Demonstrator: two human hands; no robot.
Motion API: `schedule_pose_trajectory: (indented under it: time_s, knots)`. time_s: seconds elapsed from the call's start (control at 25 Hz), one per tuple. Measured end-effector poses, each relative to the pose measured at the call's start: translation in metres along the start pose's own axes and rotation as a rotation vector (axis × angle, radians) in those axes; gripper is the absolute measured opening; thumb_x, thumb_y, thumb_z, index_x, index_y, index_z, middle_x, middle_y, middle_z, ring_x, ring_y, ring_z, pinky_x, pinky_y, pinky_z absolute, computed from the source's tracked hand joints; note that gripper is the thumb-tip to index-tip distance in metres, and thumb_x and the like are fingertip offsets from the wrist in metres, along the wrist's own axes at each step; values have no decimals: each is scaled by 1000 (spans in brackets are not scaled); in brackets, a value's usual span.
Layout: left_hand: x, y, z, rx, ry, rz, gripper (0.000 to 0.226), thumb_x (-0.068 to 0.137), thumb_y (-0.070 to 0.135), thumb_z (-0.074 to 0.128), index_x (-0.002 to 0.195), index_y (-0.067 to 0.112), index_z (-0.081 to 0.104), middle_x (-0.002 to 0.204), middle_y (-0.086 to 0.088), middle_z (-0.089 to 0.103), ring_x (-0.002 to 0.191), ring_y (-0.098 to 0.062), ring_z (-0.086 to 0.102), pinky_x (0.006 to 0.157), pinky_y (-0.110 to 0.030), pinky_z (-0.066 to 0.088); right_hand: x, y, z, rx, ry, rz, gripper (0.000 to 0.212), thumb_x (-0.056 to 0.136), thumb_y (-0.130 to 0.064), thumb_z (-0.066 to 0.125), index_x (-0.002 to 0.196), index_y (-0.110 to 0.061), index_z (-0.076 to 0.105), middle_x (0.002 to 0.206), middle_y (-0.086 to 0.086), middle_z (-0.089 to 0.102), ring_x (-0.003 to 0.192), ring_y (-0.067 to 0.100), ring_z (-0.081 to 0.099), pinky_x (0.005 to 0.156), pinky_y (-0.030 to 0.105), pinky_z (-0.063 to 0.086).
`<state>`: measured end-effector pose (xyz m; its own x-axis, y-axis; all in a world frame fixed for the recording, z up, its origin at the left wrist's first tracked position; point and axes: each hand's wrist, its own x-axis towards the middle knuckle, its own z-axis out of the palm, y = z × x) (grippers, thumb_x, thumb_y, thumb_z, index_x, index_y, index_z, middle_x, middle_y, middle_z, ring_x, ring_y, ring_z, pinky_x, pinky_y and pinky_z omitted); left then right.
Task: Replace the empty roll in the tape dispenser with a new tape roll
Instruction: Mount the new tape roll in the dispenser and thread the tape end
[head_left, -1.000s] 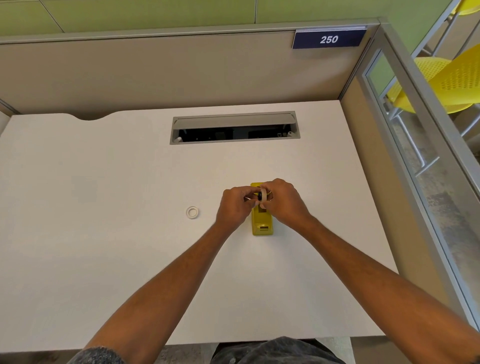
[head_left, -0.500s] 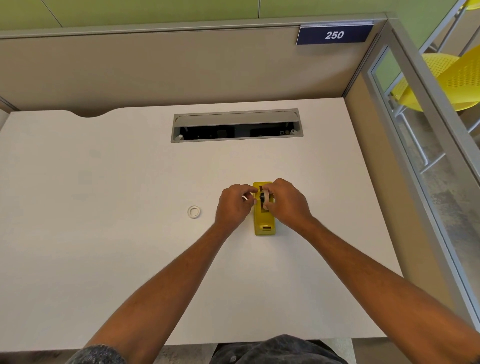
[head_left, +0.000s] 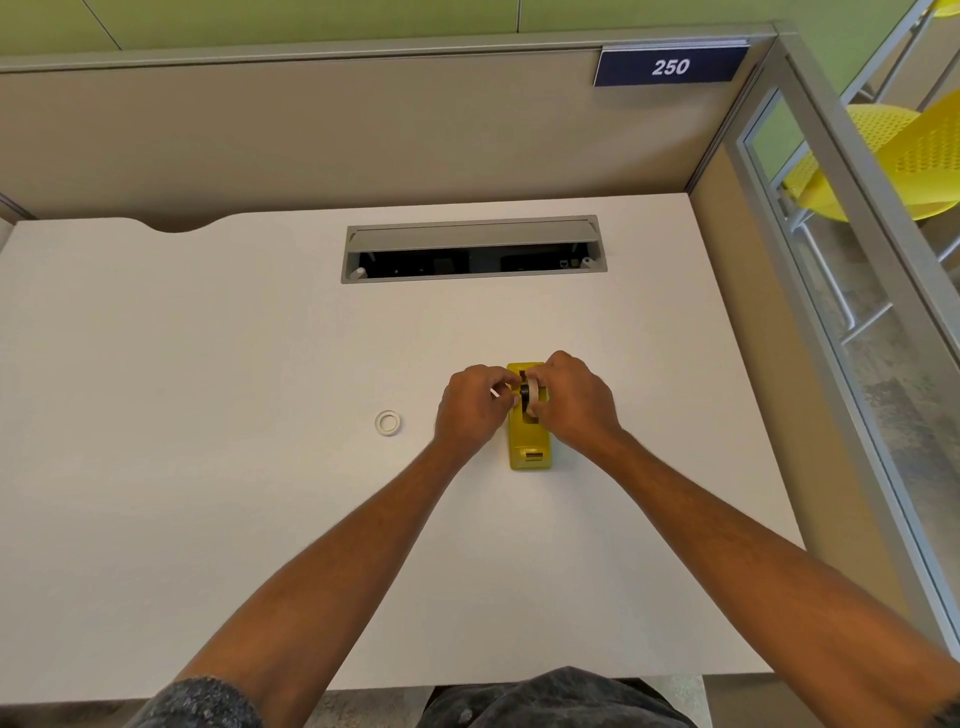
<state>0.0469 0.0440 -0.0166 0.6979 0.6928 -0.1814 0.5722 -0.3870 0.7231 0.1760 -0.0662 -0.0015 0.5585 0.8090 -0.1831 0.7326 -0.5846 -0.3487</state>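
Observation:
A yellow tape dispenser lies on the white desk, its cutter end toward me. Over its far half my two hands meet. My right hand pinches a whitish tape roll standing on edge with a black hub in its centre. My left hand has its fingertips on the hub's left side; something white shows between its fingers. How deep the roll sits in the dispenser is hidden by the hands. A small white empty core ring lies flat on the desk, left of my left hand.
A grey cable hatch stands open at the back of the desk. Beige partition walls close off the back and right side, with a sign reading 250. Yellow chairs stand beyond the glass at right.
Both hands stay at the roll on the dispenser, shifting only slightly. The empty ring has not moved.

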Motion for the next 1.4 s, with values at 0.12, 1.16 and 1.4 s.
schedule_pose_trajectory:
  time_s: [0.12, 1.16, 1.4]
  knots:
    - [1, 2, 1, 22, -19, 6, 22, 95, 15, 77, 114, 20, 86, 112, -2, 83, 97, -20, 75, 92, -40, 61, 0, 0, 0, 1, -23, -3, 26, 90, -30, 81, 115, -25, 78, 110, 4, 62, 101, 27, 64, 76, 42, 58]
    - [11, 17, -11, 105, -165, -24, 37, 91, 33, 85, 127, 26, 78, 106, 3, 80, 104, -23, 73, 91, -44, 62, -11, 9, 21, 342, 3, 111, 53, 88, -25, 87, 136, -29, 66, 126, -3, 57, 108, 19, 65, 83, 40, 61]
    - [14, 16, -10, 145, -181, 11, 33, 93, 31, 83, 125, 25, 82, 107, 3, 81, 104, -22, 73, 91, -42, 61, -24, 4, 34, 461, 125, 276, 27, 89, -36, 87, 106, -26, 69, 106, -9, 60, 90, 9, 61, 73, 28, 48]
